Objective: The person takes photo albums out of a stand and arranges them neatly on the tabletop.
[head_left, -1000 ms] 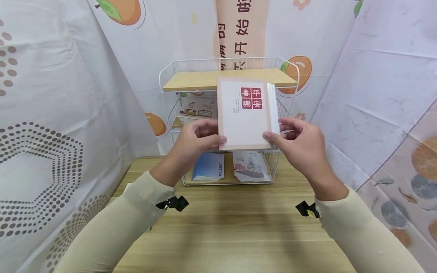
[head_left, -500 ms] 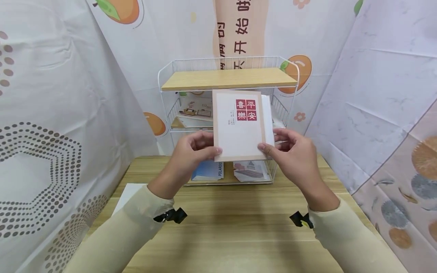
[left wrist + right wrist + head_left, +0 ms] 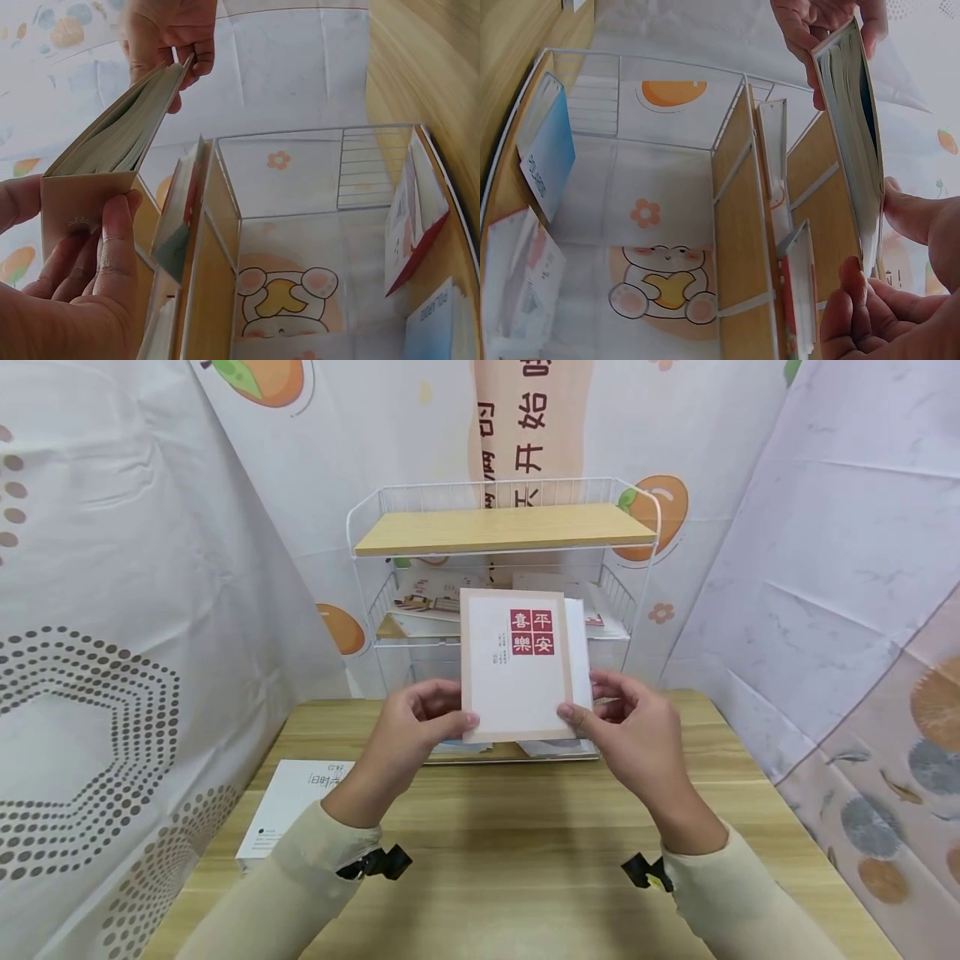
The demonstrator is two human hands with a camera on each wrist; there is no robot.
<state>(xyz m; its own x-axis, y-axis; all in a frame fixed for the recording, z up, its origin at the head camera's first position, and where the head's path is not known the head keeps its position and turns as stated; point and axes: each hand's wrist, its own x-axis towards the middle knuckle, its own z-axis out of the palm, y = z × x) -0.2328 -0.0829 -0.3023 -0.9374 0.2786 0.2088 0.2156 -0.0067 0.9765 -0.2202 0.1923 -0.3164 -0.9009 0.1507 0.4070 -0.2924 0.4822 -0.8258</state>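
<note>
A cream photo album with a beige border and a red four-character block on its cover is held up in front of the wire shelf. My left hand grips its left edge, thumb on the cover. On the opposite side my right hand pinches the lower right edge, its thumb also on the cover. The left wrist view shows the left fingers against the plain spine. Seen from the right wrist, the loose page edges fan slightly between the covers.
Behind the album stands a white wire shelf with wooden boards. Its middle level bears several flat books. Lower down are a blue POLAROID album and a pale one. A white book lies at the table's left.
Both hands have brought the album down and slightly left, from before the upper board to below it. More of the middle level and the white book at left now shows.
</note>
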